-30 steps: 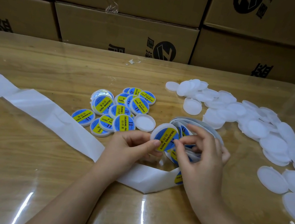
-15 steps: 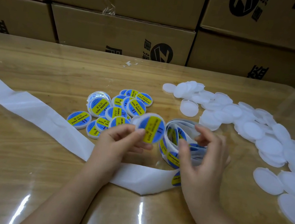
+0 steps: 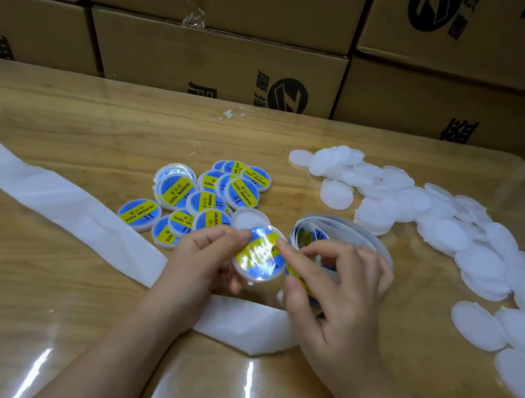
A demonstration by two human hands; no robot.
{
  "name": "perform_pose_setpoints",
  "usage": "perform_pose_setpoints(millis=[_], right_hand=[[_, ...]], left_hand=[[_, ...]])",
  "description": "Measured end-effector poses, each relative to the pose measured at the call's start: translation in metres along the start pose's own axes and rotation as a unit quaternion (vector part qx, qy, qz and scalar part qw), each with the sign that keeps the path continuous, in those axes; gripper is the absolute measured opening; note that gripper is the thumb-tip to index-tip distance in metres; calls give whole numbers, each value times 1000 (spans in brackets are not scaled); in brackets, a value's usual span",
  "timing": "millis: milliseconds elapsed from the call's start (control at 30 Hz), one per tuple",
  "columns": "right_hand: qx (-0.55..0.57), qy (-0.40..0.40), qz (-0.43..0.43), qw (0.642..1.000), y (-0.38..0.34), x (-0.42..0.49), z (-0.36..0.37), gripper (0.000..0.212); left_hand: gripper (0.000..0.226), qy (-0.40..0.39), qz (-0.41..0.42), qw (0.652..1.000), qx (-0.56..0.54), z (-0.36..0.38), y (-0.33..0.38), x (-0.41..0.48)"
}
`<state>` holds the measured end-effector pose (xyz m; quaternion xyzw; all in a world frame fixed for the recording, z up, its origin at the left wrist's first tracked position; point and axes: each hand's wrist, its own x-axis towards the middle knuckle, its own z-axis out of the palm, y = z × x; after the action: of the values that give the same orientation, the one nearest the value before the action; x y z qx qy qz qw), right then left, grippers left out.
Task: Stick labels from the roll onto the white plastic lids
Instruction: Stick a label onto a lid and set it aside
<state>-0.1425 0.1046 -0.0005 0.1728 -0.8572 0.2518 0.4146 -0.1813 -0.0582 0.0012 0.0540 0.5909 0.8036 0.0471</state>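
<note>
Head: labelled lid (image 3: 260, 256) pinched in left grip (image 3: 205, 264)

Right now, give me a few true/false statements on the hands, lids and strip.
1. The left hand grips a labelled lid. True.
2. The bare white lids lie left of the labelled pile. False: they lie to its right.
3. The right hand touches the held lid with its index fingertip. True.
4. The backing strip trails off to the right. False: it trails left.
</note>
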Motion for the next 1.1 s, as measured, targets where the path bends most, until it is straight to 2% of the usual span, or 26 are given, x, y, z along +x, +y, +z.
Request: perform_pose_setpoints(millis=[167, 333, 533, 767, 867, 1100], right_hand=[[6, 14, 5, 1000, 2, 0, 0, 33], [24, 29, -28, 999, 1, -1, -1, 36], [62, -57, -69, 994, -4, -2, -1, 38], [0, -109, -92, 990, -11, -2, -1, 34], [-39, -104, -84, 990, -15, -3, 0, 34], [-60, -89, -16, 994, -13, -1, -1, 40]], left_hand=[[32, -48, -6, 999, -18, -1, -1, 0], [34, -41, -3, 997, -70, -2, -3, 2], [41, -39, -27, 997, -66, -2, -2, 3], [45, -73, -26, 997, -19, -2, -4, 1], [47, -100, -32, 994, -17, -1, -5, -2], [49, -104, -28, 994, 12, -1, -7, -2]])
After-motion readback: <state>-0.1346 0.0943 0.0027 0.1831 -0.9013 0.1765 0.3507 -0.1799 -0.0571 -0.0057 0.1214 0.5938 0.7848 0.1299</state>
